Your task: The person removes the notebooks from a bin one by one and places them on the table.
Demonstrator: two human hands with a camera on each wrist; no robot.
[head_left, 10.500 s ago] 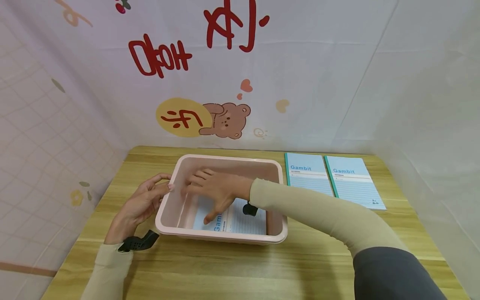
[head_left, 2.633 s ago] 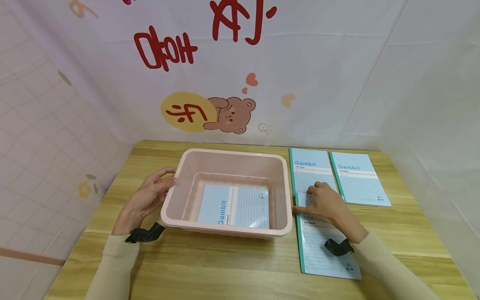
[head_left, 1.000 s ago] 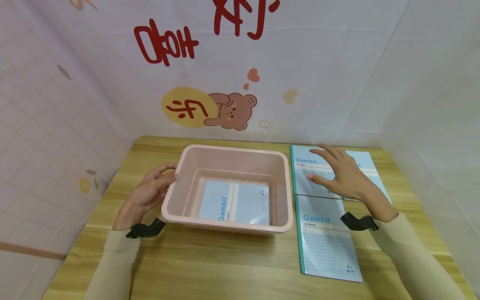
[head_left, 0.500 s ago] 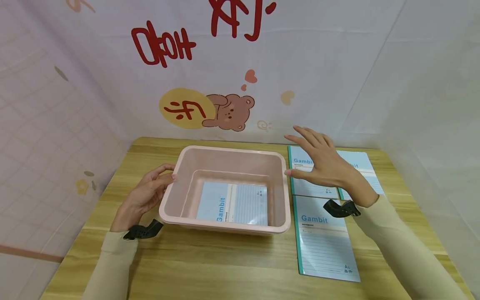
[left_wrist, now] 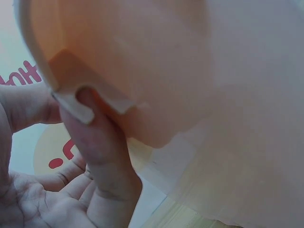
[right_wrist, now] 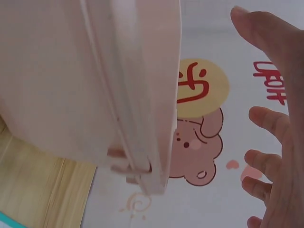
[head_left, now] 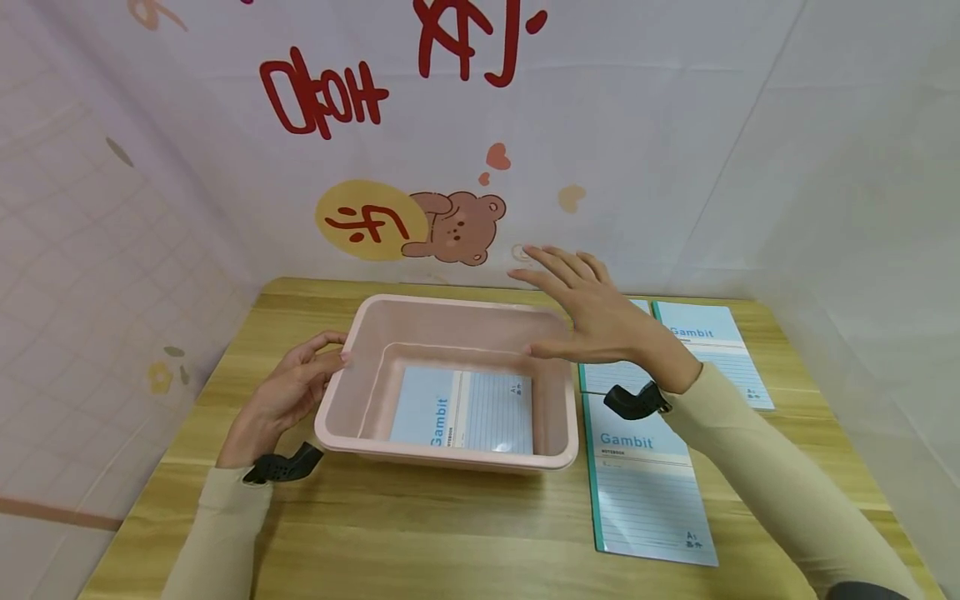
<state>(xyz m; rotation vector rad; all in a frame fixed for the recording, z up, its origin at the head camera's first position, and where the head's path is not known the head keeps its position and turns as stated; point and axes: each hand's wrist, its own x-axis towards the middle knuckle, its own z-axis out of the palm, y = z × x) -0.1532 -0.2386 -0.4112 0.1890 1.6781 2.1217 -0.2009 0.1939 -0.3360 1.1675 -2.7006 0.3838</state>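
A pink plastic basin (head_left: 442, 456) stands on the table, with a blue-and-white Gambit notebook (head_left: 491, 412) lying flat inside. My left hand (head_left: 288, 392) pinches the basin's left rim; the left wrist view shows the thumb (left_wrist: 107, 161) pressed against its edge. Above the basin's back right corner, my right hand (head_left: 600, 321) is spread and holds nothing. In the right wrist view its fingers are apart from the basin wall (right_wrist: 61, 95). Right of the basin lie a front notebook (head_left: 652, 492), a back notebook (head_left: 600, 379) partly hidden by the right hand, and another notebook (head_left: 708, 358).
The wooden table (head_left: 420, 533) meets a printed white cloth backdrop (head_left: 637, 150) behind the basin. More cloth hangs along the left and right sides. A black wrist strap mount (head_left: 633, 402) sits below the right hand.
The right hand was inside the basin, later at a notebook now lying front right, which was not there at first. It has since moved left to the basin's corner. The left hand stays put.
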